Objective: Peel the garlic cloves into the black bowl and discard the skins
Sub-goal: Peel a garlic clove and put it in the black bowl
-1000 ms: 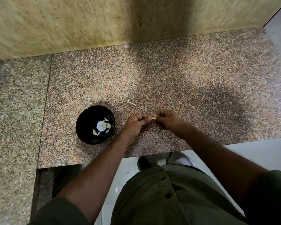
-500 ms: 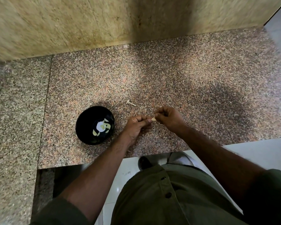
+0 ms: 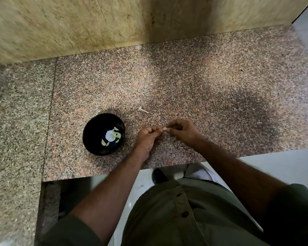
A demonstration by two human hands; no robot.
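Observation:
A black bowl (image 3: 96, 128) stands on the speckled granite counter (image 3: 203, 89), left of my hands, with several pale peeled cloves (image 3: 112, 136) in its bottom. My left hand (image 3: 148, 139) and my right hand (image 3: 182, 131) meet just right of the bowl, fingertips pinched together. Between them a small pale garlic clove (image 3: 165, 128) shows, held by both hands. Most of the clove is hidden by my fingers.
A small white garlic stem piece (image 3: 143, 110) lies on the counter behind my hands. A beige stone wall (image 3: 114, 23) rises at the back. The counter's front edge (image 3: 167, 167) runs just under my forearms, with white floor below.
My hands have stayed in nearly the same spot. The right hand has lifted and pulled slightly away to the right, so more of the clove shows between the fingertips.

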